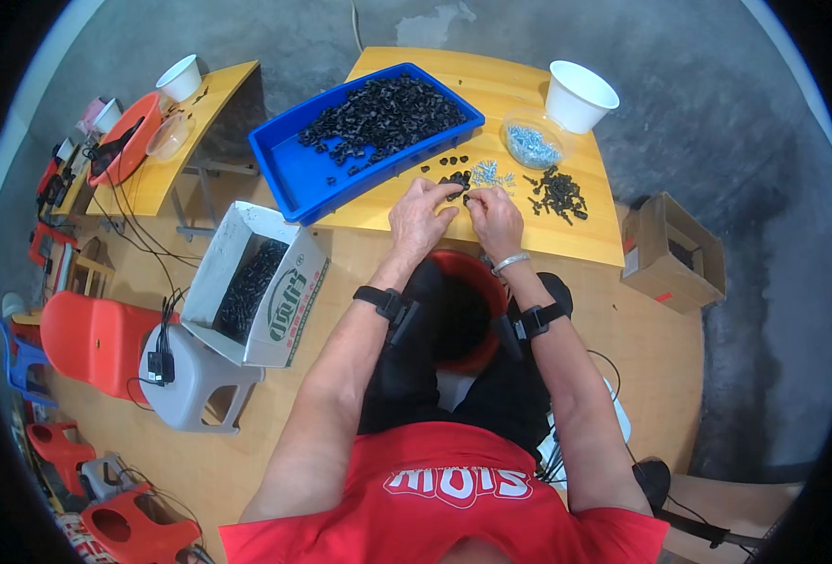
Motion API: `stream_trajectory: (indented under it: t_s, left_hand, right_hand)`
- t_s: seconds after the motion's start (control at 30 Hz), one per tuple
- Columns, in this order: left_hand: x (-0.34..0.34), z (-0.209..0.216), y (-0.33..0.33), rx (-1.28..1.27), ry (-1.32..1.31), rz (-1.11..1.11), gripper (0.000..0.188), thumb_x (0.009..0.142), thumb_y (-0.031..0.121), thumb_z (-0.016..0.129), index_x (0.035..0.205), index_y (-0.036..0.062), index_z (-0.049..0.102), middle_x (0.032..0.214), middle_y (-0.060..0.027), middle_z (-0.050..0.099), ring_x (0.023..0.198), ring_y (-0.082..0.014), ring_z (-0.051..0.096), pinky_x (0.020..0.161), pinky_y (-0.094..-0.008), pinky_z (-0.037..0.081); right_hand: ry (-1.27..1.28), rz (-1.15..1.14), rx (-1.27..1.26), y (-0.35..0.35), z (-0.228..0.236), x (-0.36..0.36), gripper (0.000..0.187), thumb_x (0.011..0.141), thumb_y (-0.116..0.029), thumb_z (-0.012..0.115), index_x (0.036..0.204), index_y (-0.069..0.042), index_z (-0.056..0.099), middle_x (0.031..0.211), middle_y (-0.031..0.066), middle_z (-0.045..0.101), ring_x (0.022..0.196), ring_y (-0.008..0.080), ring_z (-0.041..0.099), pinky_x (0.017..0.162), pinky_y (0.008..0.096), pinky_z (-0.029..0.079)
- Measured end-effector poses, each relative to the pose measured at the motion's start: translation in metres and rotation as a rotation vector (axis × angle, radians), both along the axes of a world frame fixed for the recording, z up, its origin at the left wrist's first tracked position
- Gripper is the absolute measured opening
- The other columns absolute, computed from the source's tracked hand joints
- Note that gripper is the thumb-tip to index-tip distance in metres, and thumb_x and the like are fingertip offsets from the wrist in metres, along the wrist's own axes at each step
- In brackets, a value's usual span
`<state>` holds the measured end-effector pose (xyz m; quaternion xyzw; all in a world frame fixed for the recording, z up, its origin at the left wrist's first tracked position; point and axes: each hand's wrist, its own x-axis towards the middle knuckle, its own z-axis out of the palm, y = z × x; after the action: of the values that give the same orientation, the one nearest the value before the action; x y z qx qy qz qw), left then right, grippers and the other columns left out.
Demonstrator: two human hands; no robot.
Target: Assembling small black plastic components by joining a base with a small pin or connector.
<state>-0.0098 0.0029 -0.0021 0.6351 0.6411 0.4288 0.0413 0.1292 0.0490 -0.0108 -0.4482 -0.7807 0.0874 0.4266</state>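
Both my hands work over the near edge of a yellow table. My left hand [418, 220] has its thumb and forefinger apart, the fingertips at a small cluster of black plastic parts [455, 178]. Close beside it my right hand [497, 222] is closed, its fingertips pinching a small black plastic part [467, 199]. Just beyond the fingers lies a loose group of silvery screws [487, 173]. To the right is a heap of black pieces [559, 195], some with a screw-like stem. Fine detail of the pinched part is too small to tell.
A blue tray [289, 179] of black parts stands back left. Behind the heap are a clear bowl [532, 143] of screws and a white tub [579, 97]. A red bucket [486, 282] sits between my knees; a white carton [294, 301] and brown box [675, 254] flank the table.
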Motion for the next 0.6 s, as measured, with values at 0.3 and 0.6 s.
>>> stream_trajectory:
  t_s: [0.3,0.6]
  left_hand:
    - [0.001,-0.005,0.002,0.082,0.008,-0.048,0.014,0.066,0.018,0.07,0.08,0.0171,0.068,0.079,-0.0048,0.056,0.077,-0.0233,0.058,0.064,-0.0347,0.046]
    - [-0.016,-0.009,0.008,0.09,-0.841,-0.101,0.01,0.085,0.009,0.057,0.088,0.0027,0.063,0.069,-0.0008,0.059,0.06,-0.006,0.055,0.053,-0.0189,0.042]
  right_hand:
    - [0.008,0.01,-0.03,-0.002,-0.002,0.001,0.007,0.075,-0.013,0.06,0.077,-0.008,0.064,0.078,0.0107,0.057,0.07,0.0294,0.058,0.063,0.0387,0.047]
    - [0.073,0.13,-0.119,-0.007,0.009,-0.015,0.013,0.073,-0.011,0.063,0.086,-0.011,0.064,0.078,0.0106,0.057,0.072,0.0279,0.059,0.065,0.0373,0.047]
